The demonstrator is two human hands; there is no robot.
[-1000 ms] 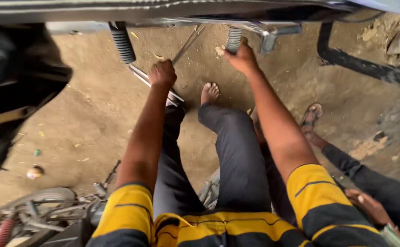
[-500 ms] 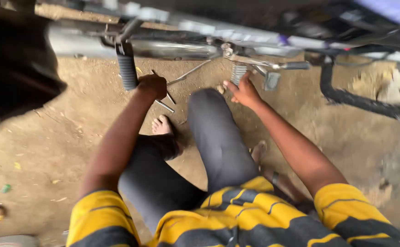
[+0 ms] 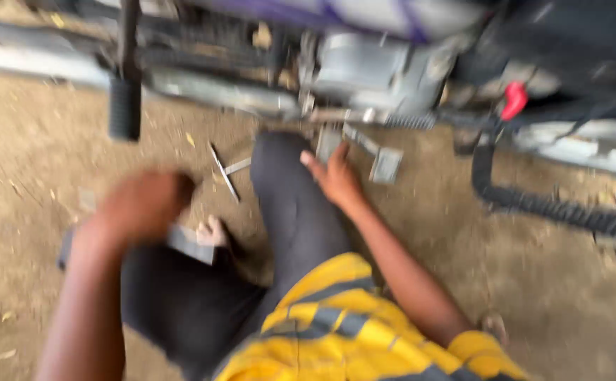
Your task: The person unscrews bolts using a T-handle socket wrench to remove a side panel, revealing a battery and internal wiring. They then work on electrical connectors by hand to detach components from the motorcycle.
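Two bare hands are at work under a motorcycle [image 3: 392, 63], and the single head view looks down on both of them.

The left hand [image 3: 142, 208] is a smear of motion. It seems curled over a flat grey metal bar [image 3: 191, 245], but through the blur I cannot tell whether the fingers really clamp it. The bar pokes out on both sides of the fist. Its long axis runs roughly crosswise to the forearm, and the nearer-to-centre end dips slightly toward the bare toes [image 3: 209, 229] just beyond it.

The right hand [image 3: 336, 176] is spread wide and holds nothing. Its fingertips reach forward to a small grey bracket [image 3: 327, 141] hanging below the engine casing [image 3: 371, 60], touching it or very nearly. The bracket stands close to upright. Just to the outer side of that hand sits a square pedal plate [image 3: 385, 166], tilted. The raised knee [image 3: 287, 176] lies to its inner side, and a pair of thin metal rods [image 3: 224, 169] lies crossed on the dirt [image 3: 33, 176] beyond that.

By my judgement the work is at the feeling-out stage: one hand locates the fitting while the other brings the bar. Any next move would call for steadying the bar and lining its end up with the bracket ahead of the right fingertips.
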